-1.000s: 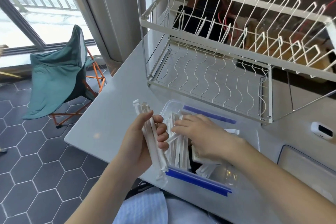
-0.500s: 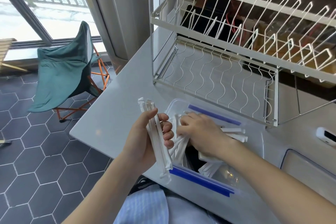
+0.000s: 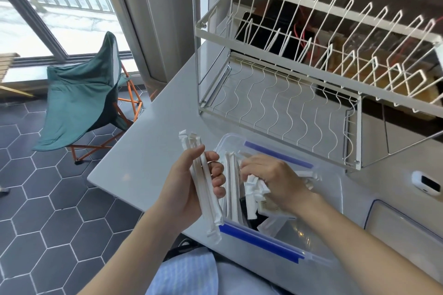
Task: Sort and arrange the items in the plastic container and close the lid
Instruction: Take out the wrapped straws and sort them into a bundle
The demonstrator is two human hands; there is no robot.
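Observation:
A clear plastic container with blue side clips stands open at the near edge of the grey table. Several white paper-wrapped sticks lie loose inside it, with a dark item partly hidden beneath. My left hand holds a bundle of white wrapped sticks upright just left of the container. My right hand is inside the container, fingers closed on a few crumpled white wrappers. The clear lid lies on the table to the right.
A white two-tier wire dish rack stands right behind the container. A small white device lies at the right. The table's left edge drops to a tiled floor with a green folding chair.
My right hand has gathered and lifted a few wrapped pieces inside the container. My left hand has kept its bundle and stayed in place. The camera view shifted slightly.

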